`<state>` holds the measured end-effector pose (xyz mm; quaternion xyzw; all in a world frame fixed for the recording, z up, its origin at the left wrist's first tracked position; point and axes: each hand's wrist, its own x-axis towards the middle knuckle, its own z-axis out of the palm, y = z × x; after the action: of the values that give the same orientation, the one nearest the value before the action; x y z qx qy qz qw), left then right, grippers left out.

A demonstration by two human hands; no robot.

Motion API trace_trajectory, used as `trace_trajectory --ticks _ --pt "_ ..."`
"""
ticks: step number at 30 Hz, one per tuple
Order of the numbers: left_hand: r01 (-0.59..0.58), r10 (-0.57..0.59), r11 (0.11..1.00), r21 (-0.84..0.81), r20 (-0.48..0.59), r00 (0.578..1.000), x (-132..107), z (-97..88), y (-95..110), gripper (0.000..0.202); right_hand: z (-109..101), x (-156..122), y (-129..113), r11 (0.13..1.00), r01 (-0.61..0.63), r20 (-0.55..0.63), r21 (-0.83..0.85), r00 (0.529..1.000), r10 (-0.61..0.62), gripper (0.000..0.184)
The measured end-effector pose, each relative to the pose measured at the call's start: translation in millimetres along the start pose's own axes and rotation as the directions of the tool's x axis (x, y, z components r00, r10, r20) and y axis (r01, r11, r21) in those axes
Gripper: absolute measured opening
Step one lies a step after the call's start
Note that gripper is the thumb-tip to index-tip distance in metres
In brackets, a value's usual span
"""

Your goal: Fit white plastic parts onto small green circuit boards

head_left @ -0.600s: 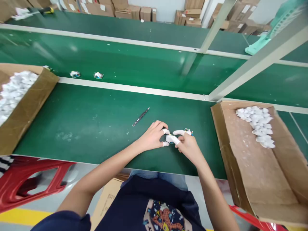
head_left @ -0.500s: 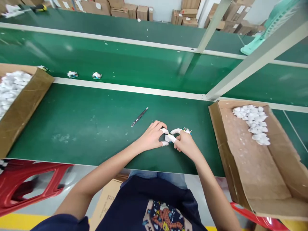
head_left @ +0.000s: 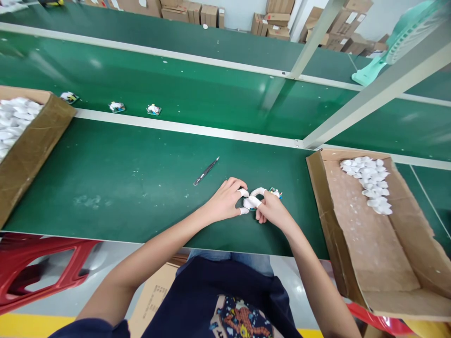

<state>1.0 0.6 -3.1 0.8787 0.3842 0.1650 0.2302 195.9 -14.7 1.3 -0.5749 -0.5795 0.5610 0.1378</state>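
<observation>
My left hand (head_left: pixel 228 200), with white finger cots on its fingertips, grips the left edge of a small circuit board (head_left: pixel 252 209) on the green work surface. From the other side, my right hand (head_left: pixel 274 212) pinches at the same board, its thumb and index finger also in white cots. Most of the board and whatever lies on top of it is hidden by my fingers. Just behind the right hand sits another small circuit board (head_left: pixel 276 193) with white and coloured parts. Dark tweezers (head_left: pixel 206 171) lie up and left of my left hand.
At the right stands a cardboard tray (head_left: pixel 384 263) with white wrapped pieces (head_left: pixel 368 180); another cardboard box (head_left: pixel 38 145) at the left holds many more. Several boards, including one circuit board (head_left: pixel 154 110), ride on the green belt (head_left: pixel 225 103) behind a pale rail. A slanted metal post (head_left: pixel 369 84) rises at right.
The boards on the back belt have shifted right, and the leftmost one shows more beside the box. Both hands stay on the same board with little finger movement; the view has shifted slightly.
</observation>
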Motion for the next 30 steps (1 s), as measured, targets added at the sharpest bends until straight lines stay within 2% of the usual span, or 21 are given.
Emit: trace_trajectory --ticks 2,5,7,10,13,17,21,23,25,27,28,29,30 --pt "-0.001 0.001 1.0 0.001 0.002 1.0 0 0.3 -1 0.029 0 -2 2 1.0 0.007 0.033 -0.006 0.999 -0.006 0.029" --pt "-0.013 0.013 1.0 0.012 -0.001 1.0 0 0.5 -1 0.028 2 -4 4 0.986 -0.005 -0.059 -0.169 0.998 -0.005 0.031" --pt "-0.023 0.023 1.0 0.011 -0.004 1.0 0 0.3 -2 0.029 3 -5 6 0.978 0.008 -0.084 -0.21 0.996 -0.026 0.028" --pt "-0.025 0.025 1.0 -0.002 0.003 1.0 0 -0.1 -1 0.03 4 -5 7 0.992 0.04 -0.037 -0.122 0.998 -0.045 0.025" --pt "-0.024 0.024 1.0 -0.002 0.003 1.0 1 -0.3 0 0.03 5 -3 8 0.993 0.034 -0.088 -0.113 0.995 -0.045 0.024" --pt "-0.048 0.048 0.998 0.037 -0.009 0.999 0 0.5 4 0.032 8 -3 9 0.998 0.054 -0.091 -0.03 0.994 -0.056 0.036" --pt "-0.086 0.086 0.993 0.084 0.0 0.996 -1 2.2 6 0.024 3 -14 9 0.994 0.109 -0.068 0.024 0.992 -0.107 0.041" --pt "-0.092 0.093 0.992 0.091 -0.007 0.996 -2 2.2 6 0.023 -5 -24 10 0.989 0.148 -0.118 -0.013 0.982 -0.148 0.04" --pt "-0.083 0.084 0.994 0.076 -0.012 0.996 -2 0.8 6 0.026 -16 -31 13 0.977 0.149 -0.309 -0.156 0.931 -0.192 0.038" --pt "-0.06 0.061 0.997 0.046 -0.017 0.998 -1 -1.7 7 0.035 -27 -33 19 0.931 0.104 -0.508 -0.349 0.814 -0.281 0.042" --pt "-0.046 0.047 0.998 0.036 -0.022 0.999 1 -2.9 7 0.04 -30 -32 22 0.899 0.083 -0.556 -0.43 0.76 -0.336 0.046" --pt "-0.036 0.037 0.999 0.033 -0.03 0.999 2 -3.9 7 0.044 -33 -29 26 0.869 0.074 -0.567 -0.49 0.73 -0.382 0.051" --pt "-0.027 0.029 0.999 0.038 -0.043 0.999 3 -4.5 8 0.046 -34 -25 29 0.844 0.078 -0.555 -0.53 0.721 -0.415 0.055"
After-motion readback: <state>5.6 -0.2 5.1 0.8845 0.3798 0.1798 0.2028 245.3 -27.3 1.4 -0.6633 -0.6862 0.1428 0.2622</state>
